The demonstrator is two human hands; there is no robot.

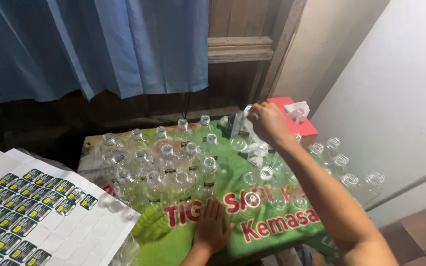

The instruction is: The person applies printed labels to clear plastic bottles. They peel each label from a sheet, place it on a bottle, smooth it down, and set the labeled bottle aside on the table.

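gripping clear bottle, right hand; left hand flat, open; tissue box seemingly just behind.

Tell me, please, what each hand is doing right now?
Left hand: open, flat on the green table cover.
Right hand: closed on a clear plastic bottle.

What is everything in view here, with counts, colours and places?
Clear bottles: dozens, uncapped, grouped on the table.
Held bottle: one, clear, at the table's far edge.
Table cover: one, green with red lettering.
Sticker sheet: one, white with green labels, lower left.
Tissue box: one, red, far right.
Curtain: blue, behind.
Left hand: flat on the cover.
Right hand: gripping the held bottle.
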